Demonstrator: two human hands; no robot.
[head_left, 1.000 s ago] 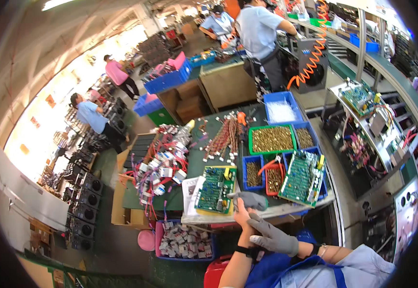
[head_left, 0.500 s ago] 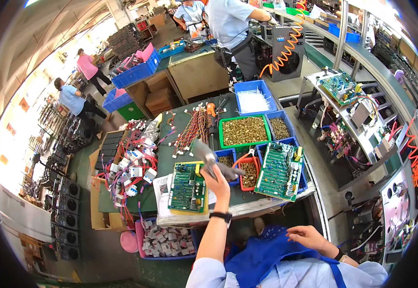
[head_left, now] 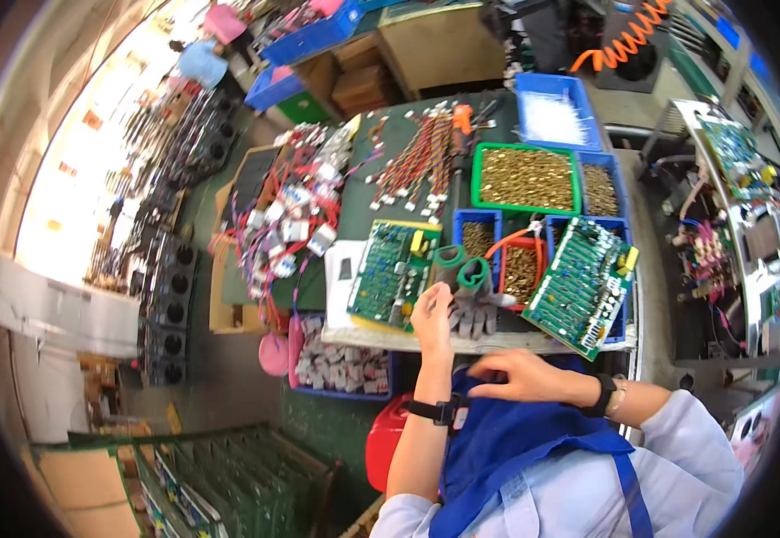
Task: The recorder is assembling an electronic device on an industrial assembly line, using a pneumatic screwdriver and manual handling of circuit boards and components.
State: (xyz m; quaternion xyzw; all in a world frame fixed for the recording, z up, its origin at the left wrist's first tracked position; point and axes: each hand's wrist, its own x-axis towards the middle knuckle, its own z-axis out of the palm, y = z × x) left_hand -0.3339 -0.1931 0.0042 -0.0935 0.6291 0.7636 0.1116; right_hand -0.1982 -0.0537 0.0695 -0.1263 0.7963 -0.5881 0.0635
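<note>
Resting at the desk (head_left: 426,339) front edge, the left hand (head_left: 432,309) touches grey gloves (head_left: 474,303) with green cuffs, fingers loosely curled; grip cannot be confirmed. The gloves lie between two green circuit boards (head_left: 394,272). The right hand (head_left: 508,377), fingers spread, lies empty on the blue apron (head_left: 515,439).

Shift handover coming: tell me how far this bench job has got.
Done: the grey gloves lie off on the bench edge, both hands bare. In hand: the left hand rests at the gloves, the right hand on the blue apron. Left: two green circuit boards lie untouched.
</note>
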